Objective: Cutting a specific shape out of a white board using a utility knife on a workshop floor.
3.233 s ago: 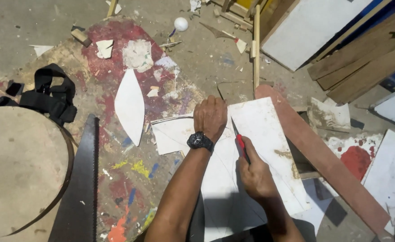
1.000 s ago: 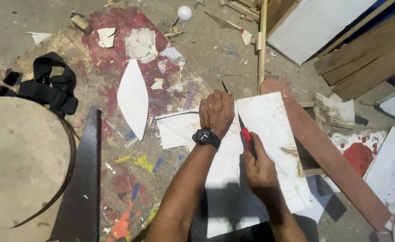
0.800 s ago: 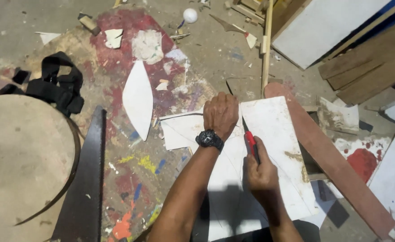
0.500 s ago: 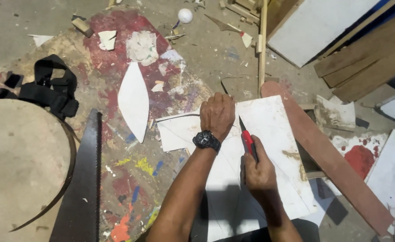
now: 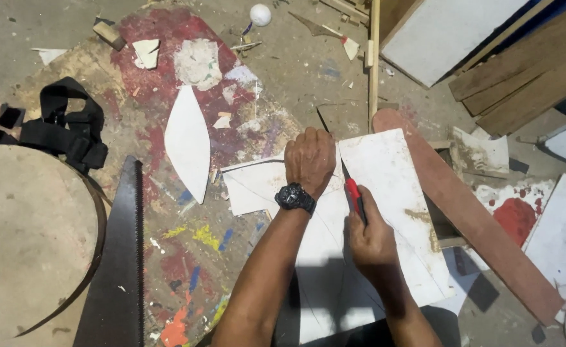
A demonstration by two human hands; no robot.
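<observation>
Cutting a white sheet on a paint-stained floor; both hands on the work.

Largest first: the white sheet (image 5: 386, 212) lies flat on the floor, long axis running away from the person, a faint curved line drawn across it. A reddish plank (image 5: 469, 212) lies along its right edge; a hand saw (image 5: 119, 270) lies well apart to the left, beside a round wooden disc (image 5: 26, 238). A leaf-shaped white offcut (image 5: 188, 149) lies left of the sheet. Left hand (image 5: 310, 157), wristwatch (image 5: 295, 198) on it, presses palm-down on the sheet's far part. Right hand (image 5: 371, 238) is closed around a red utility knife (image 5: 355, 196), just right of the left hand, blade pointing away, tip on the sheet.
</observation>
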